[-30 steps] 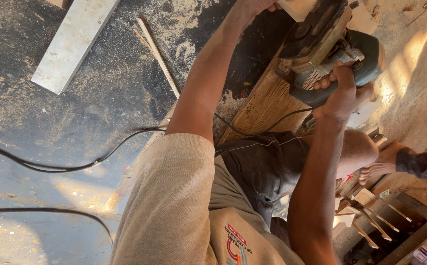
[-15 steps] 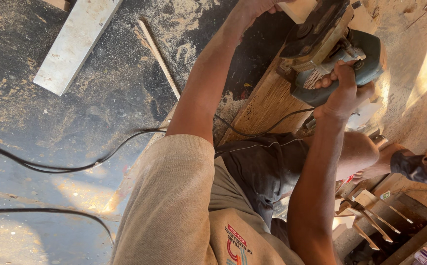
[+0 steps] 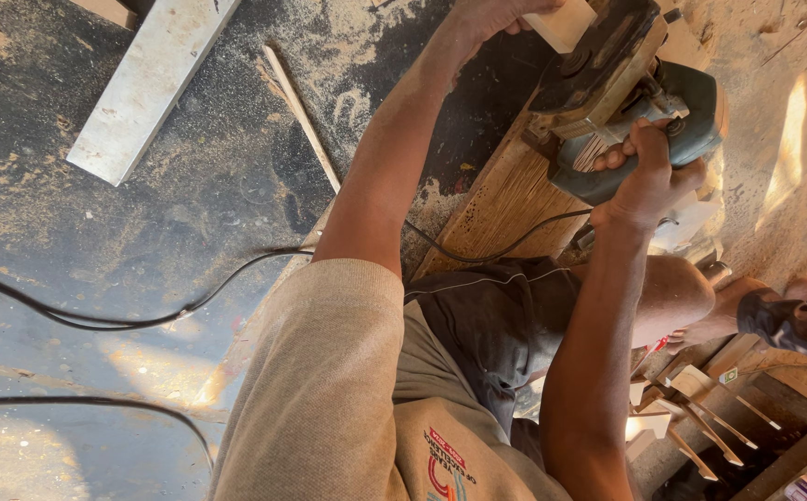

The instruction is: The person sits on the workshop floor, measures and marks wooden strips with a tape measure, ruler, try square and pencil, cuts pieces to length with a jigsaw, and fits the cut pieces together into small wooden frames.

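My right hand (image 3: 649, 172) is closed around the handle of a teal electric circular saw (image 3: 607, 74), which rests on the upper end of a brown wooden plank (image 3: 505, 204). My left hand (image 3: 487, 19) reaches to the top edge of the view and grips a small pale wooden block (image 3: 561, 23) just beside the saw's base. The saw's black cord (image 3: 477, 255) trails down from the tool across the plank toward my lap. The blade is hidden under the saw body.
Sawdust covers the dark floor (image 3: 97, 260). A long pale board (image 3: 148, 83) and a thin stick (image 3: 301, 116) lie at upper left. Black cables (image 3: 143, 320) cross the floor on the left. Another person's foot (image 3: 793, 315) and stacked wooden pieces (image 3: 728, 417) are at the right.
My hands and the saw stay almost in the same place. The other person's foot at the right has shifted slightly.
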### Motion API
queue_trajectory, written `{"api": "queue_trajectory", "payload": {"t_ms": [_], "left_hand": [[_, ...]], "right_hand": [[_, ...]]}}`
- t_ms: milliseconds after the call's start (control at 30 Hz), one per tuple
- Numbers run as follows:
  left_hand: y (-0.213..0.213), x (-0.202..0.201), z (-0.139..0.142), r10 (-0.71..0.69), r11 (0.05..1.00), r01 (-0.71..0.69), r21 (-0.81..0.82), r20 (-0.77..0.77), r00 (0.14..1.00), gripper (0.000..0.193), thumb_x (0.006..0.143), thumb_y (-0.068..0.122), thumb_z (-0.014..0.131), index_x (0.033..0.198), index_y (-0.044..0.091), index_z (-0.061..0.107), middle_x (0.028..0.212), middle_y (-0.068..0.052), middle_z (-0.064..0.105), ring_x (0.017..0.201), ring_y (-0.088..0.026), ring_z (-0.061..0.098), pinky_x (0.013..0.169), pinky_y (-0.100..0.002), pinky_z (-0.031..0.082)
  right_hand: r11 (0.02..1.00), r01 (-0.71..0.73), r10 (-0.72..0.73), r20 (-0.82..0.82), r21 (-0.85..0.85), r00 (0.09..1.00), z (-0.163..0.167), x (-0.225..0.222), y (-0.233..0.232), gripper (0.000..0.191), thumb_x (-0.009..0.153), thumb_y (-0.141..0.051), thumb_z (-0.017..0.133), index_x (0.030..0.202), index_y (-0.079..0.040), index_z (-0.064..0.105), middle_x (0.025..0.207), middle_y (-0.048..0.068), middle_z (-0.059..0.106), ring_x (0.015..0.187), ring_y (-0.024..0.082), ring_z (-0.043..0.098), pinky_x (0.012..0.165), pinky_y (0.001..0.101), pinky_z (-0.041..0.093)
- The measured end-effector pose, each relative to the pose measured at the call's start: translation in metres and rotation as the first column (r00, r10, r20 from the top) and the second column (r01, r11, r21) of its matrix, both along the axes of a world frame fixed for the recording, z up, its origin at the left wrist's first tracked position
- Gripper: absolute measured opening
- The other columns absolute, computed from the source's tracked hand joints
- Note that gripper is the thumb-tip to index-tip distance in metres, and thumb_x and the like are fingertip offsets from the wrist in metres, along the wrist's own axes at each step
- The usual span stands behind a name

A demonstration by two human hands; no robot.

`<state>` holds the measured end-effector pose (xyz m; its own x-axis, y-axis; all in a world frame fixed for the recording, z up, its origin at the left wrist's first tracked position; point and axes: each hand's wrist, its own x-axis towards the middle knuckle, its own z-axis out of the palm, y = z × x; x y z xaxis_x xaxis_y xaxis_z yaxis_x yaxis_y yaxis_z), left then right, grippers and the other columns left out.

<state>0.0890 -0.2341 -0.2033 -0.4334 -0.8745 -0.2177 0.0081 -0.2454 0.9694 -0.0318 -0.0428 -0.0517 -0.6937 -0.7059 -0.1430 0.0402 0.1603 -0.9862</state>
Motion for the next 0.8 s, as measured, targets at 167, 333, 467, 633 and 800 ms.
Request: {"api": "queue_trajectory", "payload": {"t_ms": [167, 333, 467, 633, 800], "left_hand": [[0.0, -0.002, -0.007, -0.007, 1.0, 0.006, -0.017, -0.045, 0.999, 0.056, 0.072, 0.058, 0.086, 0.098, 0.008, 0.08, 0.073, -0.006, 0.08, 0.064, -0.012, 0.077, 0.06, -0.026, 0.066], [-0.002, -0.003, -0.01, -0.03, 1.0, 0.03, 0.0, -0.027, 0.999, 0.052, 0.075, 0.055, 0.085, 0.097, 0.008, 0.081, 0.073, -0.005, 0.079, 0.062, -0.011, 0.075, 0.058, -0.025, 0.064], [-0.002, -0.002, -0.01, -0.02, 1.0, 0.02, -0.015, -0.034, 0.999, 0.05, 0.074, 0.054, 0.085, 0.094, 0.008, 0.081, 0.072, -0.004, 0.079, 0.061, -0.01, 0.075, 0.055, -0.024, 0.064], [-0.002, -0.001, -0.007, -0.026, 1.0, 0.026, -0.017, -0.019, 0.999, 0.047, 0.076, 0.052, 0.085, 0.093, 0.009, 0.082, 0.072, -0.004, 0.079, 0.061, -0.009, 0.074, 0.056, -0.023, 0.063], [-0.003, 0.0, -0.008, -0.025, 1.0, 0.025, -0.02, -0.03, 0.999, 0.044, 0.077, 0.049, 0.086, 0.092, 0.008, 0.081, 0.073, -0.005, 0.079, 0.061, -0.01, 0.075, 0.058, -0.023, 0.065]], "right_hand": [[1.0, -0.004, 0.005, 0.005, -0.019, 1.0, -0.001, -0.002, -0.002, 0.007, 0.087, -0.002, 0.07, 0.084, -0.002, 0.064, 0.071, 0.009, 0.059, 0.054, 0.019, 0.058, 0.049, 0.038, 0.054], [1.0, -0.007, 0.007, 0.013, -0.02, 1.0, -0.002, -0.004, -0.002, 0.007, 0.088, -0.002, 0.071, 0.086, -0.003, 0.064, 0.071, 0.008, 0.058, 0.055, 0.018, 0.058, 0.049, 0.0378, 0.054], [1.0, -0.004, 0.004, 0.011, -0.025, 1.0, -0.003, -0.006, -0.004, 0.007, 0.088, -0.002, 0.07, 0.087, -0.003, 0.063, 0.072, 0.008, 0.059, 0.055, 0.019, 0.059, 0.049, 0.0379, 0.054], [1.0, -0.001, 0.0, -0.007, -0.026, 1.0, -0.004, -0.008, -0.005, 0.008, 0.088, -0.001, 0.07, 0.085, -0.003, 0.063, 0.071, 0.008, 0.059, 0.054, 0.019, 0.058, 0.047, 0.0373, 0.052], [1.0, 0.006, -0.007, -0.023, -0.027, 1.0, -0.008, -0.013, -0.007, 0.009, 0.088, -0.001, 0.07, 0.084, -0.003, 0.063, 0.07, 0.008, 0.059, 0.053, 0.017, 0.058, 0.045, 0.0369, 0.052]]}}
